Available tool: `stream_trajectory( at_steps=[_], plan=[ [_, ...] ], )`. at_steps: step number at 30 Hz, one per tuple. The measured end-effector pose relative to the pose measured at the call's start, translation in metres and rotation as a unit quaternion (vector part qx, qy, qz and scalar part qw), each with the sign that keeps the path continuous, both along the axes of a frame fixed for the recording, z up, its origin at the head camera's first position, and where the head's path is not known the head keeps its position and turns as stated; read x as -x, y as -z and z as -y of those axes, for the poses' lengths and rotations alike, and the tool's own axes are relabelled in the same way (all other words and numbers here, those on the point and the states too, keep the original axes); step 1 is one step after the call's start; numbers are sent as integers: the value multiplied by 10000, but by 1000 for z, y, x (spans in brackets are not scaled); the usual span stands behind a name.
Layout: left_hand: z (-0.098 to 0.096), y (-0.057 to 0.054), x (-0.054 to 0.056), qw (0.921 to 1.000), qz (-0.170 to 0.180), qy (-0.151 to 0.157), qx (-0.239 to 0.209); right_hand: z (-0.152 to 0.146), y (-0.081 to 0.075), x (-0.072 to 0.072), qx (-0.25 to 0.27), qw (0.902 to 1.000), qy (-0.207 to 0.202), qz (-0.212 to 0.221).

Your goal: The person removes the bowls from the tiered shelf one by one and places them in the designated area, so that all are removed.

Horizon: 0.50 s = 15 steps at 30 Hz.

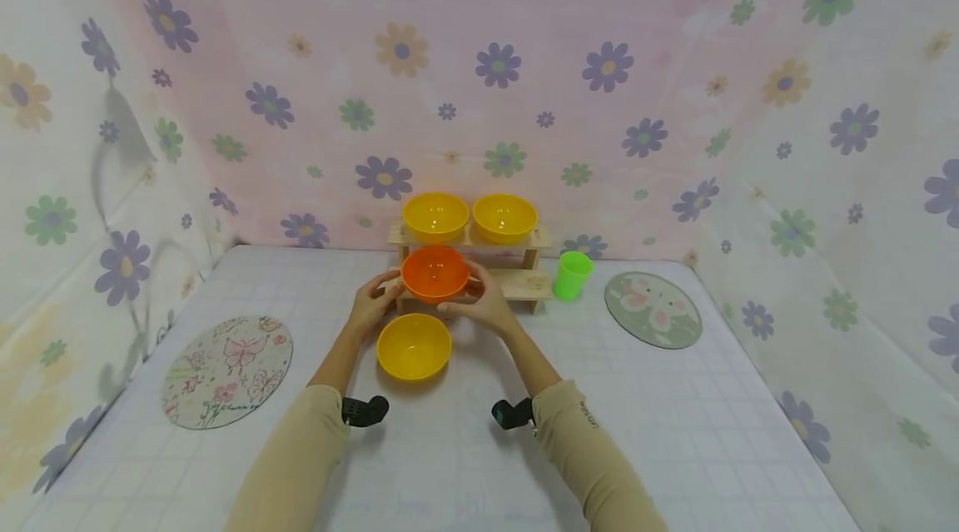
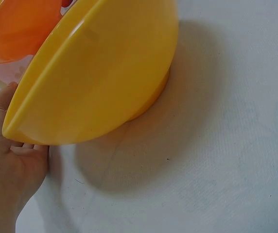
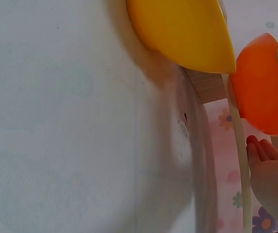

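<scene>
Far left, a round butterfly mat (image 1: 225,378) is lying flat on the white table (image 1: 449,465). Now my left hand (image 1: 372,303): it's pinching the left side of the orange bowl (image 1: 436,275)! In front of that, a yellow bowl (image 1: 414,349) is sitting upright. The orange one is facing up at the lower step of the wooden stand (image 1: 517,286); whether its base is touching wood, I can't tell. Above, two more yellow bowls (image 1: 504,221) are sitting side by side. My right hand (image 1: 487,299) is pinching the orange bowl's right side, thumb lying across its near wall. Rightward, a green cup (image 1: 571,278) is standing beside the stand, and a grey-green mat (image 1: 653,311) is lying beyond.
</scene>
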<state>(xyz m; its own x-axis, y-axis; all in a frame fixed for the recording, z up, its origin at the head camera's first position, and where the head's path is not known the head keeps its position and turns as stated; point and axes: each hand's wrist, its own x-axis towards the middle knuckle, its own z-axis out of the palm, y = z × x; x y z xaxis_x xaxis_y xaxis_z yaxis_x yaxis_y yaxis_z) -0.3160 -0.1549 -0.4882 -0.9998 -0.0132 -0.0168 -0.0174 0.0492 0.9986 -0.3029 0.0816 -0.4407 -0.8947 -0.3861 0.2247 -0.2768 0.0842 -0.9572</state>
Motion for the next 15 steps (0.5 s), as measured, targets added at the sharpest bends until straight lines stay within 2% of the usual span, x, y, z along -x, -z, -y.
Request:
stream_trajectory(
  at_steps=[5, 15],
  plan=[
    [-1, 1, 1, 10000, 30, 4, -40, 2, 12, 8, -279, 9994, 188, -1],
    [0, 2, 2, 10000, 47, -62, -53, 7, 8, 10, -419, 9982, 411, 87]
  ],
)
